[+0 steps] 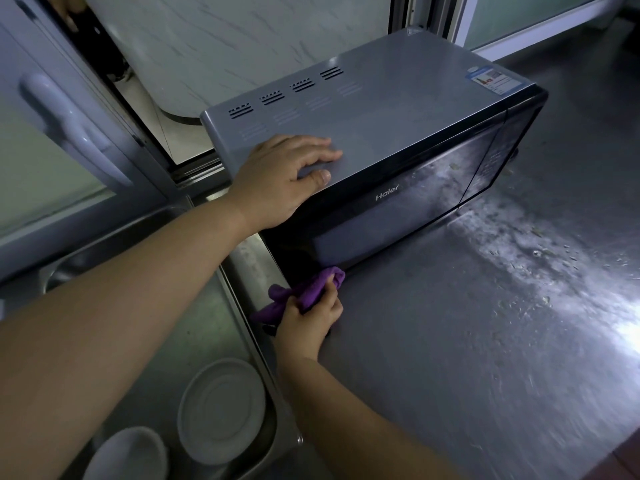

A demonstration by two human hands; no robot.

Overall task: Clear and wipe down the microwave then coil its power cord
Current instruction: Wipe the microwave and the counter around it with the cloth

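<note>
Right hand (309, 318) grips cloth (304, 289) at microwave (398, 133) base edge.

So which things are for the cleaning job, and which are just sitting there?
For the job:
- microwave
- purple cloth, gripped by the right hand
- left hand, resting flat on the microwave's top

Just lying about:
- white plate in the sink
- white bowl in the sink
- crumbs on the counter

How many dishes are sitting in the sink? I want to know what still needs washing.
2. A white plate lies in the sink near its right wall, and a white bowl sits nearer the bottom edge, partly cut off. The left arm may hide others.
</note>
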